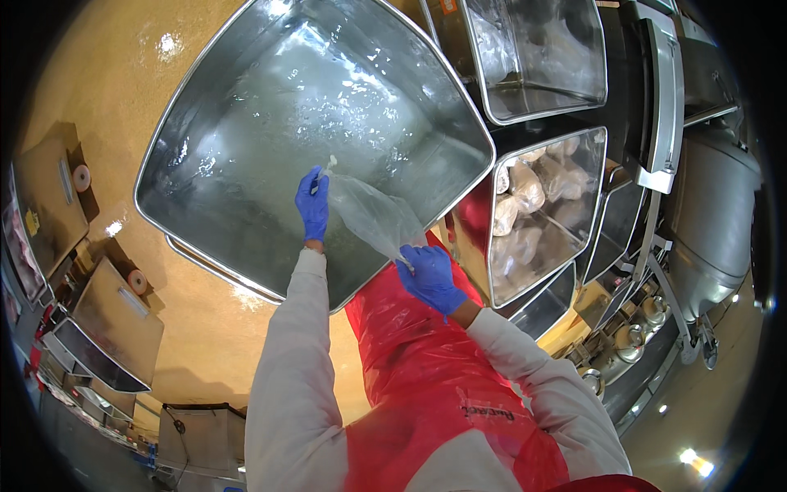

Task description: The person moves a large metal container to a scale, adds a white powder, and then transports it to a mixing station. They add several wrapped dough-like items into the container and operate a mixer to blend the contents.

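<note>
A clear plastic bag is stretched between my two blue-gloved hands, over the near right part of a large metal tub. My left hand is closed on the bag's far end, where a bunched whitish tip sticks out past the fingers. At the near end, my right hand grips the bag close to the tub's rim and my red apron. The bag looks thin and slack, with nothing I can make out inside. Shiny, wet-looking patches and glare cover the tub's inside.
To the right, a metal bin holds several filled plastic bags. Behind it stands another metal bin. A large metal cylinder is at the far right. Metal carts stand on the yellowish floor at left.
</note>
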The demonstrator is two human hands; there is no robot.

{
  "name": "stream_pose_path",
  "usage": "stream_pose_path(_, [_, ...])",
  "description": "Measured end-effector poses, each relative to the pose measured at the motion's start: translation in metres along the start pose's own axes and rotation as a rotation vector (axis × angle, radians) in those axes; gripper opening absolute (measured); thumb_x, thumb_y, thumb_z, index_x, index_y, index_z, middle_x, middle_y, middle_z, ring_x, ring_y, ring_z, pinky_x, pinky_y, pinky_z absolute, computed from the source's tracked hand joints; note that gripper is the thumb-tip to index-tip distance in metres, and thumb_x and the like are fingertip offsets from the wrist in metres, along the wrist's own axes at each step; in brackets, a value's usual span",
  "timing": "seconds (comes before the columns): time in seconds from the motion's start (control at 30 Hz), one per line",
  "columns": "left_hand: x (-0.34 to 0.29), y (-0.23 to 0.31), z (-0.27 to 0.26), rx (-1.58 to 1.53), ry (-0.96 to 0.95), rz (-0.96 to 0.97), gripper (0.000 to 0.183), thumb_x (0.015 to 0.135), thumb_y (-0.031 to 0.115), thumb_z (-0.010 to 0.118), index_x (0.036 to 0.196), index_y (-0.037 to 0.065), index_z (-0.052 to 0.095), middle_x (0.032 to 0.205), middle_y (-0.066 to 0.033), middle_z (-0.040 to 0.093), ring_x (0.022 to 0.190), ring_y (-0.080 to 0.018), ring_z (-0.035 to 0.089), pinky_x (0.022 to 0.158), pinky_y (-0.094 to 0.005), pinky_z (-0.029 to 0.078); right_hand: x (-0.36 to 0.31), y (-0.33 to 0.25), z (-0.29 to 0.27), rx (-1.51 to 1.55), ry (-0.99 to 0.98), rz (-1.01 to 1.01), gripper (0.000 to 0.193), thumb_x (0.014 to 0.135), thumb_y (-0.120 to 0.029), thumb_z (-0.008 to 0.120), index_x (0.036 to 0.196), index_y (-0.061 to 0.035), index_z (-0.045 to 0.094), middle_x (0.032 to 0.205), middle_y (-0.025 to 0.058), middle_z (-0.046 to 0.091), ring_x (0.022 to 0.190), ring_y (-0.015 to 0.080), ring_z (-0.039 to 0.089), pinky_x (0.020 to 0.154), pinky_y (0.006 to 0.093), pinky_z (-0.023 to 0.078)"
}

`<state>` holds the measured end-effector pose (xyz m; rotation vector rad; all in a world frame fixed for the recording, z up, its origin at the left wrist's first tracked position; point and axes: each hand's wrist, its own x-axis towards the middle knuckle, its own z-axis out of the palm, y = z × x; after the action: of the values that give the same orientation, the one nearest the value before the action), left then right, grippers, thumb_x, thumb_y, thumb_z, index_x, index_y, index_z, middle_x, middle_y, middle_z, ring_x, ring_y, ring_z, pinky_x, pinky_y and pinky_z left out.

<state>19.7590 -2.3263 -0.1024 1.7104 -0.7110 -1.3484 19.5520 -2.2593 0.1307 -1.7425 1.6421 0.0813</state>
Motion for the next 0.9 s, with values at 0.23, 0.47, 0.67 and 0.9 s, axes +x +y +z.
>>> stream_pose_path(0.23, [0.002,0.056,0.004,0.101,0.139,0.243,0.020,0.094,0.014,0.060,0.109,0.002,0.067,0.104,-0.0017,0.065,0.090,-0.0100,0.057,0.078,-0.0248,0.047,-0.003,-0.005,-0.011,0.019,0.152,-0.044,0.018,0.083,-0.020,0.066,0.095,-0.0090,0.059,0.080,0.0114,0.061,0.069,0.0298,0.061,0.064,0.0409,0.044])
stream_pose_path(0.47, [0.004,0.105,-0.018,-0.184,0.111,-0.012,0.029,0.097,0.017,0.056,0.122,0.003,0.061,0.117,-0.0063,0.062,0.102,-0.0148,0.058,0.084,-0.0308,0.048,0.011,0.000,-0.042,0.308,0.309,0.133,0.023,0.083,-0.014,0.071,0.098,-0.0031,0.056,0.085,0.0141,0.060,0.073,0.0342,0.059,0.066,0.0386,0.050])
stream_pose_path(0.67, [0.069,-0.039,-0.056,-0.207,0.169,-0.144,0.039,0.098,0.026,0.052,0.129,0.001,0.055,0.124,-0.0116,0.059,0.111,-0.0228,0.056,0.095,-0.0373,0.044,0.050,0.034,-0.174,0.622,0.530,0.330,0.035,0.082,-0.011,0.075,0.111,-0.0015,0.057,0.083,0.0037,0.059,0.078,0.0133,0.058,0.070,0.0304,0.049])
stream_pose_path(0.9, [0.118,-0.205,-0.077,1.004,-0.116,0.000,0.040,0.091,0.036,0.058,0.103,-0.002,0.064,0.102,-0.0204,0.069,0.098,-0.0349,0.065,0.083,-0.0446,0.050,0.104,0.312,-0.385,0.832,0.651,0.438,0.025,0.095,-0.033,0.062,0.095,-0.0094,0.069,0.078,-0.0029,0.064,0.068,0.0074,0.057,0.065,0.0237,0.046])
